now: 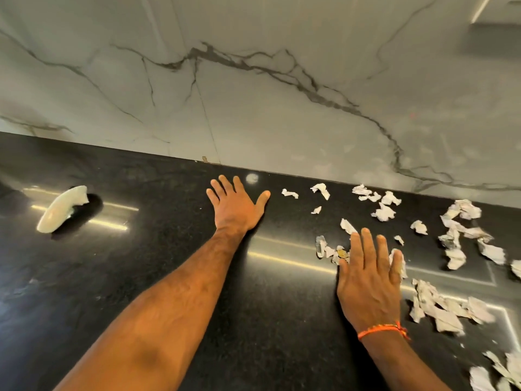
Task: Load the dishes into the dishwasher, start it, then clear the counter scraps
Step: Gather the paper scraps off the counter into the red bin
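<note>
Several torn, crumpled paper scraps (383, 211) lie scattered over the right part of the black counter (141, 263), from the wall down to the front right corner. My left hand (235, 206) lies flat and spread on the bare counter near the wall, left of the scraps. Fingers straight, my right hand (369, 280) rests flat on the counter, with its fingertips at a small cluster of scraps (332, 251). More scraps (439, 309) sit just right of that hand. An orange thread band circles the right wrist.
A white curved ceramic piece (60, 208) lies on the counter at the far left. The grey-veined marble wall (267, 108) rises behind the counter. Light strips reflect off the glossy counter surface.
</note>
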A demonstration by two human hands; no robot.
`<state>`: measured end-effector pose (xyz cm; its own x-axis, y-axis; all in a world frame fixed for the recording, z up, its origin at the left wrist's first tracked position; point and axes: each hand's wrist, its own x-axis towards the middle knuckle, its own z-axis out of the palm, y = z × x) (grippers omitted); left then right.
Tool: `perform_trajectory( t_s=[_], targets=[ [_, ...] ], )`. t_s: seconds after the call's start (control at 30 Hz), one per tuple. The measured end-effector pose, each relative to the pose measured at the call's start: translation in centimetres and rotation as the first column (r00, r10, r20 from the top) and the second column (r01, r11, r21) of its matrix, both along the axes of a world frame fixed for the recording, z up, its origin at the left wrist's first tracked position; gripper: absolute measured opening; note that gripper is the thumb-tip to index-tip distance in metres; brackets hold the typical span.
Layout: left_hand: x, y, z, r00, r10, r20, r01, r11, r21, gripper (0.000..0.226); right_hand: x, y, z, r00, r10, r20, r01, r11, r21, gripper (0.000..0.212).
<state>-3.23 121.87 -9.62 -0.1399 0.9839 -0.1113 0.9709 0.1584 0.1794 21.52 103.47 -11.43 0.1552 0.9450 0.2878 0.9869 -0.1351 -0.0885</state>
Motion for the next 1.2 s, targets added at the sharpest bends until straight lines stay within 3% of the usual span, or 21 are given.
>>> perform_trajectory(
  t_s=[0.1, 0.23, 0.33, 0.4, 0.47, 0.53, 0.6, 0.67, 0.73, 0.8, 0.87, 0.9, 0.97, 1.03, 1.1, 1.2],
  targets=[
    [4.4, -1.1, -0.6, 0.954, -0.294, -0.060, 0.297, 0.954, 0.043, 0.088, -0.1, 0.2, 0.2, 1.000, -0.017, 0.003, 0.017, 0.999, -0.043, 0.059],
    [12.0, -2.7, -0.7, 0.751, -0.655, 0.088, 0.650, 0.756, 0.082, 0.068, 0.1, 0.1, 0.8, 0.997, -0.078, 0.000, 0.077, 0.986, -0.147, 0.063],
    [14.7, -2.1, -0.2, 0.766, -0.611, 0.198, 0.600, 0.791, 0.118, 0.074, 2.3, -0.6, 0.9, 0.975, -0.224, 0.009, 0.220, 0.952, -0.211, 0.071],
    [15.8, -1.8, -0.4, 0.800, -0.591, 0.100, 0.587, 0.806, 0.069, 0.080, 4.2, -0.9, 1.4, 0.950, -0.313, 0.010, 0.304, 0.914, -0.268, 0.076],
    [18.3, -2.5, -0.3, 0.688, -0.723, 0.069, 0.721, 0.691, 0.048, 0.074, 5.9, -1.2, 2.0, 0.942, -0.336, 0.014, 0.324, 0.894, -0.308, 0.079],
    [20.7, -3.3, 0.1, 0.525, -0.823, 0.216, 0.828, 0.553, 0.095, 0.062, 7.2, -1.3, 3.0, 0.948, -0.317, 0.010, 0.307, 0.908, -0.286, 0.078],
    [22.0, -3.2, 0.3, 0.460, -0.805, 0.376, 0.823, 0.545, 0.159, 0.058, 9.0, -1.0, 4.1, 0.943, -0.331, 0.001, 0.322, 0.917, -0.235, 0.072],
    [22.4, -2.3, -0.1, 0.572, -0.742, 0.350, 0.742, 0.650, 0.164, 0.060, 11.3, -0.1, 4.9, 0.933, -0.360, -0.017, 0.348, 0.912, -0.219, 0.066],
    [22.8, -1.7, -0.4, 0.668, -0.722, 0.178, 0.715, 0.690, 0.116, 0.063, 13.6, 1.7, 5.3, 0.931, -0.362, -0.047, 0.339, 0.905, -0.259, 0.062],
    [24.3, -2.3, -0.2, 0.565, -0.807, 0.171, 0.809, 0.582, 0.077, 0.060, 15.6, 4.3, 5.2, 0.946, -0.309, -0.095, 0.269, 0.916, -0.297, 0.059],
    [25.7, -3.3, 0.2, 0.415, -0.828, 0.377, 0.871, 0.481, 0.098, 0.051, 17.1, 6.8, 4.9, 0.979, -0.181, -0.100, 0.144, 0.944, -0.298, 0.056],
    [25.8, -3.6, 0.3, 0.382, -0.794, 0.473, 0.867, 0.484, 0.114, 0.048, 17.7, 8.0, 4.8, 0.990, -0.105, -0.095, 0.071, 0.948, -0.310, 0.054],
    [24.7, -3.6, 0.6, 0.454, -0.776, 0.438, 0.802, 0.570, 0.178, 0.048, 18.5, 9.9, 4.7, 0.995, 0.019, -0.102, -0.057, 0.925, -0.375, 0.053],
    [22.5, -3.9, 0.7, 0.680, -0.691, 0.245, 0.651, 0.723, 0.232, 0.057, 19.4, 11.1, 4.4, 0.994, 0.087, -0.069, -0.109, 0.882, -0.458, 0.053],
    [20.8, -5.3, 0.9, 0.816, -0.552, 0.168, 0.538, 0.833, 0.125, 0.076, 20.5, 11.1, 4.1, 0.995, 0.082, -0.064, -0.103, 0.863, -0.495, 0.055],
    [21.4, -8.8, 0.8, 0.793, -0.607, 0.050, 0.609, 0.793, -0.024, 0.099, 21.8, 8.7, 4.0, 0.994, -0.017, -0.104, -0.027, 0.912, -0.408, 0.053]
  ],
)
